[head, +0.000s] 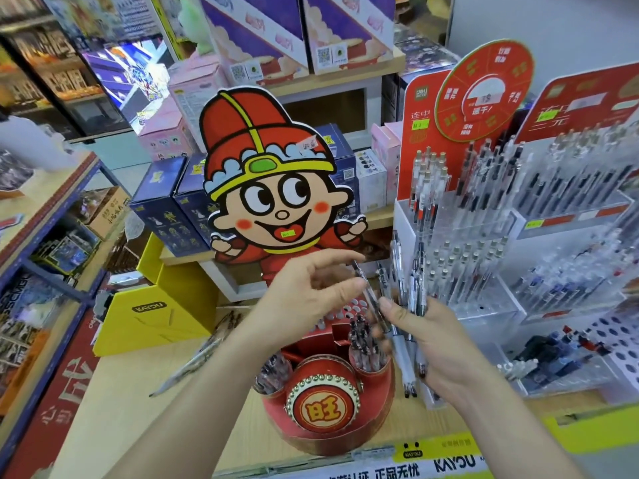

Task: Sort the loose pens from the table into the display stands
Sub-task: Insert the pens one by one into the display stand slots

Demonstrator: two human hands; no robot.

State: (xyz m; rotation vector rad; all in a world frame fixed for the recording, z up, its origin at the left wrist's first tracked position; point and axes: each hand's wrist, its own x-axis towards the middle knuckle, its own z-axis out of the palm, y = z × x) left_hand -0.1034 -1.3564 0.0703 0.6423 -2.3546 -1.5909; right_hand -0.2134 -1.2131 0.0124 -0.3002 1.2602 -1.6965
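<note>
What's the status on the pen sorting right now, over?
Right hand grips bundle of clear-barrelled pens. Left hand pinches one clear pen beside it. Loose pens lie on wooden table, left of red drum-shaped cardboard stand. Path to it looks clear.

Crowded shop corner under even, bright light
A light wooden bench (131,402) fronts a pale wood shelf (345,85) stacked with boxes (262,32). A blue-framed rack (65,198) stands left, and a plain white wall (553,19) is upper right.
</note>
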